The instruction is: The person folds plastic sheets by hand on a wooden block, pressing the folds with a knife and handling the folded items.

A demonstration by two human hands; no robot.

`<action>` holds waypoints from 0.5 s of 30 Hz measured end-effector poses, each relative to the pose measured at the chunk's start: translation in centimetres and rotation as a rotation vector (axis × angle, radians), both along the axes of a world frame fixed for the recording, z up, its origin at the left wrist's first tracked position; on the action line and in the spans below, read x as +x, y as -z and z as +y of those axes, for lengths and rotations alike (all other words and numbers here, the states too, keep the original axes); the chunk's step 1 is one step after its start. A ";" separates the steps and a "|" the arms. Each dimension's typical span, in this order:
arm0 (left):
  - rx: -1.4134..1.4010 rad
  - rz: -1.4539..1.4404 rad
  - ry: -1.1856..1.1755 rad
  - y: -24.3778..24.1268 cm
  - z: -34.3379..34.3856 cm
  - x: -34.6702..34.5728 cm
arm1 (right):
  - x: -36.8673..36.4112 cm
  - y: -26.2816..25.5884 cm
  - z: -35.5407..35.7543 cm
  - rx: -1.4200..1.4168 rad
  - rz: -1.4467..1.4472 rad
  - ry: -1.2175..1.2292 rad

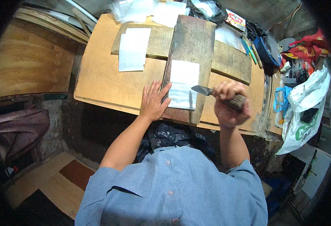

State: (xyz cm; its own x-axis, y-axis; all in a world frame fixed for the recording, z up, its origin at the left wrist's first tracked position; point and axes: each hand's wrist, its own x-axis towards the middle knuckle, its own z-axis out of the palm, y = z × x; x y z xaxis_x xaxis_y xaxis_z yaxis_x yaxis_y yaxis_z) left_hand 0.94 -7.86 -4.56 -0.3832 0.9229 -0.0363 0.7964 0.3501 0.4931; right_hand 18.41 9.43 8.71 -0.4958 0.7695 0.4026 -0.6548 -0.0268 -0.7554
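Note:
My right hand [231, 104] is shut on the wooden handle of a short-bladed knife [201, 90]. Its blade points left, over the right edge of a stack of thin whitish sheets [184, 84]. These sheets lie on the near part of a long dark wooden board [193, 42], which runs away from me. My left hand [155, 102] rests flat with spread fingers at the board's left edge, its thumb and forefinger touching the sheets' left side. A second stack of whitish sheets [134, 49] lies to the left, partly on a crosswise wooden plank [161, 39].
All this rests on a wooden tabletop [97, 76]. Clear plastic bags [133, 10], a black bag and a small printed box [235, 19] stand along the far edge. Pens [251, 53] lie at the right, beside a hanging white plastic bag [307, 113].

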 end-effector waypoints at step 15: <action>0.012 0.040 0.012 0.3 0.0 -0.1 | 6.0 9.8 4.1 1.001 -1.254 0.263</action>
